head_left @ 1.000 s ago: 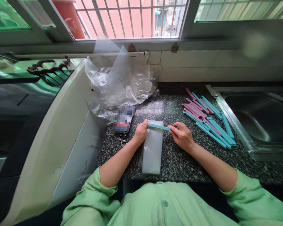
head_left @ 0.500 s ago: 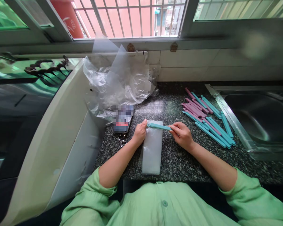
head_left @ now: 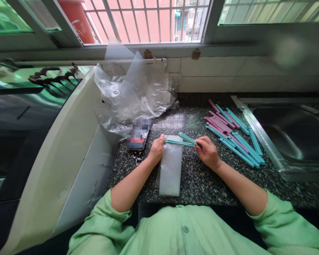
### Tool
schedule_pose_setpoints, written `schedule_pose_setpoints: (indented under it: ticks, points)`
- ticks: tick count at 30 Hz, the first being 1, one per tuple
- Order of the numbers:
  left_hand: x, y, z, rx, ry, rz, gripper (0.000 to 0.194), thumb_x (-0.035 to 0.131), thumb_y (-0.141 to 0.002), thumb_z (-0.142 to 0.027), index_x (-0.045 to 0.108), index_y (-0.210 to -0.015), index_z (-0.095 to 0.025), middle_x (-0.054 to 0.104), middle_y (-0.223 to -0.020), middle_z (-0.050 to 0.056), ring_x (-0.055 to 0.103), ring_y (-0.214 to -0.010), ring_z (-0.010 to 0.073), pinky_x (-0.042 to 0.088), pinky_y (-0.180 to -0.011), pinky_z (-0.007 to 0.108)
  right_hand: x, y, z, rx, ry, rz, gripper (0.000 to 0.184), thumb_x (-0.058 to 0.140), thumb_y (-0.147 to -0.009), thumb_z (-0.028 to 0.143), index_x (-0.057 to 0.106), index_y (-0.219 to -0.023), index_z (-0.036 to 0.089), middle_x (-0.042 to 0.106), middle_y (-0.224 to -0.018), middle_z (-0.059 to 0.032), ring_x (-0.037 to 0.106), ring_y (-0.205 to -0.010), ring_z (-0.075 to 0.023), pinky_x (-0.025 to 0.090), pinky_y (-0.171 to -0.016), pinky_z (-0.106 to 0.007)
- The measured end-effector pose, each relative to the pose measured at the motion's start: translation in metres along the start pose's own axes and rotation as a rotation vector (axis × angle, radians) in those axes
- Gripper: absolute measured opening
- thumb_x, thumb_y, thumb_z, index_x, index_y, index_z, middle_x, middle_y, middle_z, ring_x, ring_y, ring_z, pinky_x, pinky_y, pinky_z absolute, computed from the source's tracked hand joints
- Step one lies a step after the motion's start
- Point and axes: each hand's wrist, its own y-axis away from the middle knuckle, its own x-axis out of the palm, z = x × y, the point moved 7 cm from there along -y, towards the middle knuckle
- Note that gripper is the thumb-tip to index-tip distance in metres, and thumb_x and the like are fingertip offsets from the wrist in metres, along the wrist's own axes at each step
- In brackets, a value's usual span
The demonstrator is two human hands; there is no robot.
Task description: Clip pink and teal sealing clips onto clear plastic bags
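Observation:
A teal sealing clip (head_left: 181,140) lies across the top of a small frosted plastic bag (head_left: 170,166) on the speckled dark counter (head_left: 196,180). The clip's two arms are spread apart in a narrow V. My left hand (head_left: 156,150) pinches its left end, fingers closed. My right hand (head_left: 208,153) grips its right end, fingers closed around it. The bag lies flat, lengthwise towards me.
A heap of several teal and pink clips (head_left: 232,131) lies to the right. A steel sink (head_left: 289,131) is at the far right. Crumpled clear plastic sheets (head_left: 134,92) and a phone (head_left: 138,134) sit at the back left. A white appliance edge (head_left: 69,148) borders the left.
The clip was a single closed bar before; now its upper arm has swung up and apart. My right hand has shifted slightly right.

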Motion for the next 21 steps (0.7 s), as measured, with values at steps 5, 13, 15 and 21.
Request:
schedule_pose_setpoints:
  ticks: [5, 13, 15, 21]
  points:
    - [-0.002, 0.001, -0.003, 0.015, -0.014, -0.019, 0.051, 0.059, -0.061, -0.065, 0.041, -0.053, -0.017, 0.036, -0.047, -0.006, 0.030, -0.042, 0.0058, 0.025, -0.043, 0.021, -0.005, -0.001, -0.001, -0.008, -0.007, -0.037, 0.015, 0.048, -0.083, 0.015, 0.053, -0.095, 0.021, 0.054, -0.083, -0.0057, 0.055, -0.077, -0.0169, 0.050, -0.068, -0.031]
    - [-0.002, 0.002, -0.008, 0.017, 0.010, -0.035, 0.048, 0.060, -0.063, -0.060, 0.041, -0.051, -0.017, 0.035, -0.044, -0.007, 0.030, -0.041, 0.0055, 0.024, -0.042, 0.021, -0.010, -0.001, -0.004, -0.005, -0.015, -0.076, 0.013, 0.050, -0.082, 0.014, 0.052, -0.093, 0.020, 0.054, -0.082, -0.0051, 0.054, -0.072, -0.0156, 0.049, -0.063, -0.029]
    - [-0.003, 0.002, -0.009, 0.016, 0.015, -0.058, 0.048, 0.061, -0.063, -0.059, 0.040, -0.051, -0.017, 0.036, -0.044, -0.006, 0.031, -0.041, 0.0054, 0.025, -0.042, 0.021, -0.013, -0.001, -0.006, -0.001, -0.009, -0.098, 0.014, 0.050, -0.082, 0.015, 0.052, -0.094, 0.020, 0.055, -0.083, -0.0049, 0.056, -0.074, -0.0161, 0.050, -0.065, -0.030]
    - [-0.003, 0.003, -0.014, -0.007, 0.076, -0.106, 0.043, 0.061, -0.064, -0.055, 0.048, -0.054, -0.016, 0.046, -0.048, -0.005, 0.040, -0.045, 0.0069, 0.032, -0.046, 0.020, -0.017, 0.003, -0.017, 0.078, -0.080, -0.150, 0.013, 0.050, -0.083, 0.019, 0.053, -0.096, 0.021, 0.058, -0.089, -0.0062, 0.058, -0.081, -0.0171, 0.051, -0.062, -0.028]
